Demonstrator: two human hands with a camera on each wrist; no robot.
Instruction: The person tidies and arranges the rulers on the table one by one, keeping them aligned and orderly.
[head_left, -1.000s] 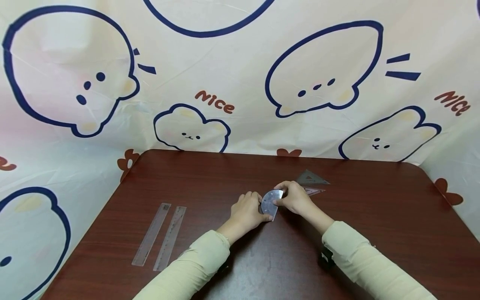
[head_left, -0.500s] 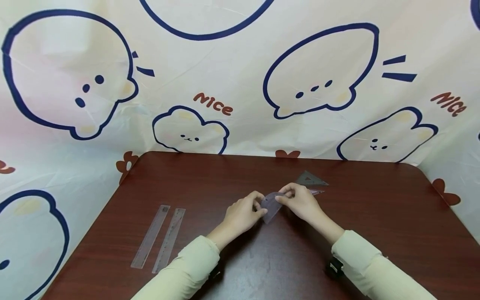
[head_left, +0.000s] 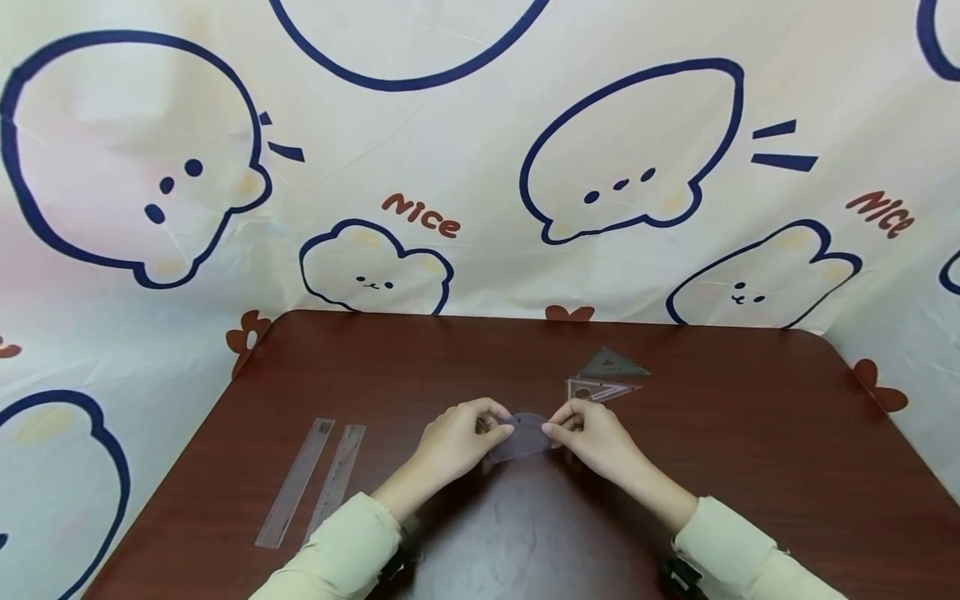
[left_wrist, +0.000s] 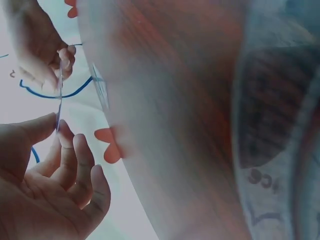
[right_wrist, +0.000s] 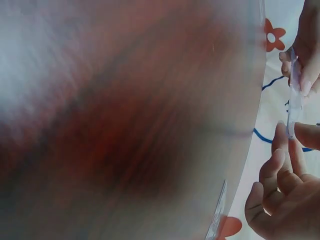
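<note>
Protractor [head_left: 522, 442] sits over the counter [head_left: 442, 362], left hand [head_left: 453, 437] pinching its 10 o'clock side, right hand [head_left: 597, 437] its 3 o'clock; fingertip-only grip could probably slip if either twists.

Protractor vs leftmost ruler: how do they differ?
The protractor is pinched by the left hand and right hand; the leftmost ruler lies on the table, untouched. The protractor has a rounded edge; the leftmost ruler is a long, straight strip. Both look see-through.
</note>
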